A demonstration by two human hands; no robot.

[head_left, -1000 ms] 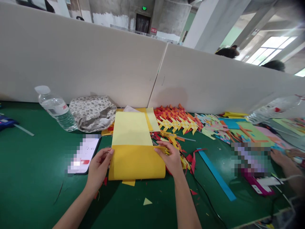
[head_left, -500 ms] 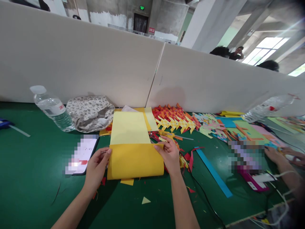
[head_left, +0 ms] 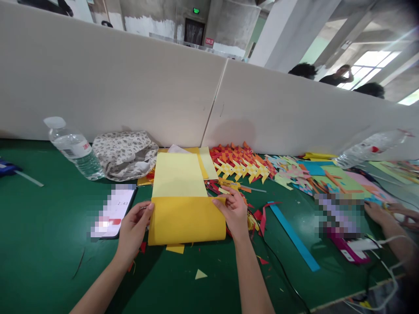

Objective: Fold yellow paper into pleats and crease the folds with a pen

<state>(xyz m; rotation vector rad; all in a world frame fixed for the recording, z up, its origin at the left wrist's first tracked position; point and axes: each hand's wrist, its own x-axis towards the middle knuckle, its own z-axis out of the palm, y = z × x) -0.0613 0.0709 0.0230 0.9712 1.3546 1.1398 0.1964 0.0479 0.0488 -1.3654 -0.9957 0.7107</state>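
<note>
Surface (head_left: 170,288), green; deep-yellow sheet (head_left: 188,222), low centre, near edge curved at its six o'clock; pale-yellow sheet (head_left: 178,174), at its twelve; left hand (head_left: 134,226) pinching its ten o'clock corner, right hand (head_left: 236,213) its two; phone (head_left: 114,213), nine o'clock, part-pixelated; risk: uneven pull creasing the curve askew; underside hidden

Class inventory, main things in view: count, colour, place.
Bent sheet: one, golden yellow, between hands
Flat sheet: one, pale yellow, behind it
Phone: one, dark edge, left
Bottles: two, clear, left and right
Cloth: one, patterned white, back left
Woven pieces: several, red to yellow, back
Strip: one, blue, right
Scraps: many, mixed, scattered
Table: one, green, beneath
Partition: one, white, behind
Co-worker's hands: two, bare, far right
Left hand: one, bare, sheet's left
Right hand: one, bare, sheet's right
</note>
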